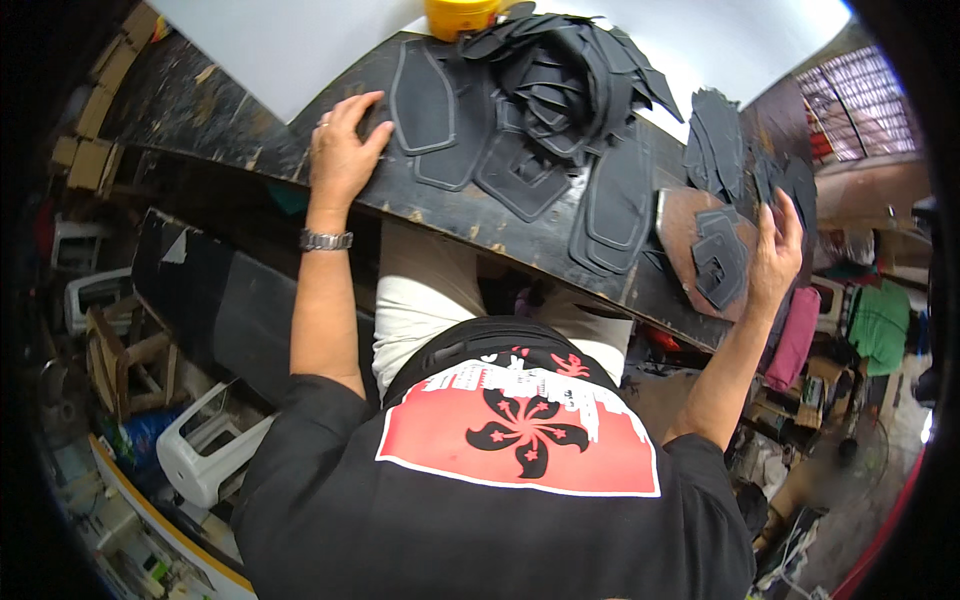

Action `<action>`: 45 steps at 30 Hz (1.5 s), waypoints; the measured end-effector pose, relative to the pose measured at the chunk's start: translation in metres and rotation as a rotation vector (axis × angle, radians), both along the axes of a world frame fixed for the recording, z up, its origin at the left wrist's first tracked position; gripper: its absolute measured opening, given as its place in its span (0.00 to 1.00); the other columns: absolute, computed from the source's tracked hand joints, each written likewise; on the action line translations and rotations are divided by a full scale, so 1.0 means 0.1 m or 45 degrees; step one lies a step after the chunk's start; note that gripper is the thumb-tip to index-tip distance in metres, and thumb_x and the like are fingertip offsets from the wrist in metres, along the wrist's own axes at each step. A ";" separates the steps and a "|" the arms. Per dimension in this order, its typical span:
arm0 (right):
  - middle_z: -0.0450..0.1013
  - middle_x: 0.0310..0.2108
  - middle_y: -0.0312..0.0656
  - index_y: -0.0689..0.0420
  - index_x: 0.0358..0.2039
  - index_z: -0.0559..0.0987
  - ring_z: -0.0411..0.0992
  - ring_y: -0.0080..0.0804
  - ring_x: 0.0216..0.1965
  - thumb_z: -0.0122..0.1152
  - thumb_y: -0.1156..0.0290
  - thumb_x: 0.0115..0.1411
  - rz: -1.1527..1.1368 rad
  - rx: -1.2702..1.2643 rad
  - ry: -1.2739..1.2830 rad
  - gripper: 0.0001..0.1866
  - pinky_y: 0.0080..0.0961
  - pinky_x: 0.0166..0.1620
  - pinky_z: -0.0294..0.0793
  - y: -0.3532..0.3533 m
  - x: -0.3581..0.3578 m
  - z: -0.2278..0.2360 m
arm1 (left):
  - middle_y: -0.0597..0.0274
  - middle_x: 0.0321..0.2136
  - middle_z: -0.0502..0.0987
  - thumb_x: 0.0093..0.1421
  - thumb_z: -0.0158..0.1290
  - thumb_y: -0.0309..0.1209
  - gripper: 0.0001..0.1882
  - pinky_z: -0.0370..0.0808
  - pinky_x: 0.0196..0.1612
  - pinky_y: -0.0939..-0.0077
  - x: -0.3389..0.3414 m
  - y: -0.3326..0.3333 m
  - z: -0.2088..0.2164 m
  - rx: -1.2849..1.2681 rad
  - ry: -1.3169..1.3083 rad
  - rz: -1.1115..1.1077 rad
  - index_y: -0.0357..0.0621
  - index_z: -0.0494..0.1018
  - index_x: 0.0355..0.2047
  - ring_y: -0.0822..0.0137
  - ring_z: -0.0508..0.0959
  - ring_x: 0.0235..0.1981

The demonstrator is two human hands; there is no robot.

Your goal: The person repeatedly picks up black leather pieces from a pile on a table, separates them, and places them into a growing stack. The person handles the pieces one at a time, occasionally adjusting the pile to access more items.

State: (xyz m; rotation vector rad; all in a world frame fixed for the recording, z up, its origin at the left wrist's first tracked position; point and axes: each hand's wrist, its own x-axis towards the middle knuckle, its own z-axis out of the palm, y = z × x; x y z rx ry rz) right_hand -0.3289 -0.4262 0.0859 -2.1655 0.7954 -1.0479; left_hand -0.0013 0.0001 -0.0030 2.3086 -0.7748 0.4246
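My left hand (pixel 343 150), with a metal watch (pixel 326 240) on its wrist, rests at the table's near edge. Its fingers are spread and hold nothing, just left of a flat black sole-shaped piece (pixel 422 98) with a pale outline. Over on the right, my right hand (pixel 776 250) has its fingers stretched out beside loose black pieces (pixel 765 172). Small black cut-outs (pixel 718 258) lie on a brown board (pixel 678 222) next to that hand. Between my hands, more outlined black pieces (pixel 622 195) overlap in front of a heaped pile of black pieces (pixel 560 85).
The dark worn table (pixel 250 125) has white sheets (pixel 290 40) standing along its far side. A yellow tub (pixel 460 15) is behind the pile. White plastic stools (pixel 205 450) and a wooden frame (pixel 125 360) stand to my left; pink (pixel 793 338) and green cloth (pixel 880 325) lie at right.
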 end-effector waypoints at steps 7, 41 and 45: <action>0.81 0.40 0.45 0.59 0.51 0.81 0.79 0.33 0.40 0.66 0.64 0.63 1.140 -0.075 0.302 0.18 0.29 0.44 0.78 1.99 1.83 -0.05 | 0.61 0.51 0.79 0.55 0.64 0.37 0.23 0.73 0.54 0.59 0.00 0.02 0.01 -0.046 0.080 -0.003 0.54 0.78 0.52 0.54 0.77 0.51; 0.78 0.31 0.46 0.55 0.55 0.77 0.79 0.33 0.35 0.68 0.68 0.60 0.374 -0.037 0.870 0.23 0.31 0.40 0.77 1.01 0.61 -0.23 | 0.62 0.49 0.80 0.58 0.63 0.36 0.17 0.73 0.55 0.63 -0.03 -0.01 0.01 0.002 0.008 0.008 0.52 0.80 0.48 0.55 0.77 0.51; 0.81 0.34 0.53 0.55 0.49 0.80 0.79 0.54 0.38 0.68 0.54 0.59 0.464 -0.574 1.254 0.23 0.45 0.42 0.77 1.12 0.87 0.06 | 0.64 0.49 0.80 0.57 0.64 0.39 0.18 0.72 0.54 0.60 -0.04 -0.01 0.02 0.015 -0.002 0.000 0.53 0.81 0.47 0.55 0.77 0.50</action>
